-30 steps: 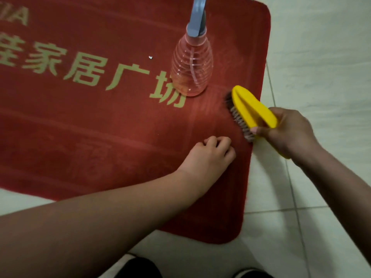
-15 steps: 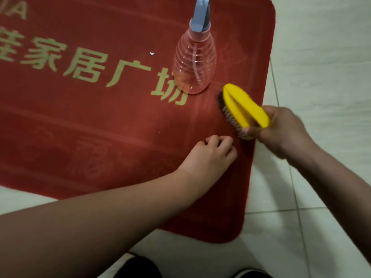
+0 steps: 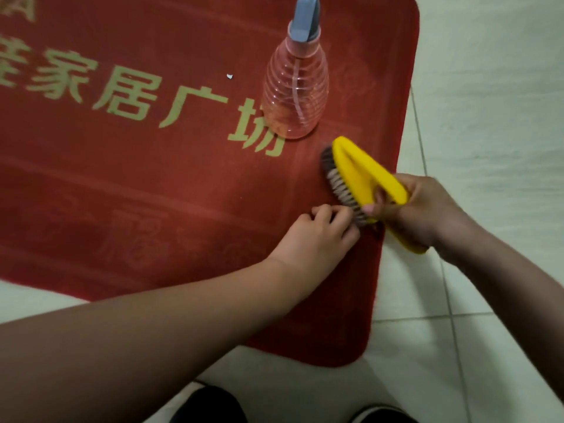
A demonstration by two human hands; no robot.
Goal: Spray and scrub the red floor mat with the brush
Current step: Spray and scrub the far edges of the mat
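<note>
Red floor mat (image 3: 152,193) lay flat on pale floor tiles (image 3: 488,87). Its right and near edges were in view; its left and far sides were cut off by the frame. Gold lettering (image 3: 195,105) ran across it, soft and blurred, with the leftmost characters cropped. A small white speck (image 3: 229,76) sat on the mat, too small to identify.

Right hand (image 3: 427,209) gripped the yellow brush (image 3: 360,175), fingers curled round the loop handle and the thumb through the opening. The rear end of the handle poked out below the hand; the middle part was hidden by the fingers. Bristles were down on the mat near its right edge, tilted toward the left hand.

Left hand (image 3: 317,236) rested on the mat just beside the bristles, maybe touching them. Its fingers were curled in with the tips down, and nothing was seen in it. Whether it pinched the pile could not be told.

Clear spray bottle (image 3: 294,96) stood upright on the mat beyond the brush, its grey spray head cropped at the top. Liquid level was hard to make out.

Dark shoes (image 3: 210,404) were mostly cut off at the bottom edge.
</note>
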